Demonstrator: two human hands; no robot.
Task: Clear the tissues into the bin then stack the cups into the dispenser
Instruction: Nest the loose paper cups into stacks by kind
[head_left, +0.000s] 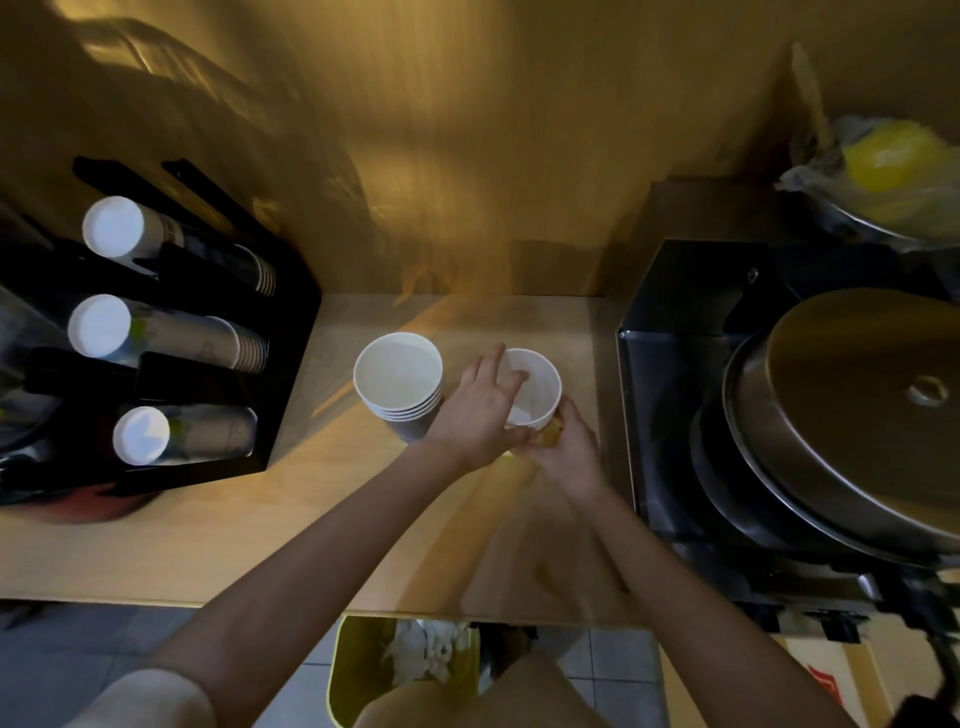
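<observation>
Bare forearms, short white sleeve (150, 696) on left arm

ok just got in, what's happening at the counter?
A person holds one white cup with both hands: the left hand reaches over its rim, the right hand grips it from below. A stack of cups stands just left of it on the counter. The dispenser already holds three rows of cups. White tissues lie in the yellow bin below.

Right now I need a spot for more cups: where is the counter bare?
Bare: counter between dispenser and near edge. Crowded: cup stack, left hand and right hand holding a cup, steel box.
</observation>
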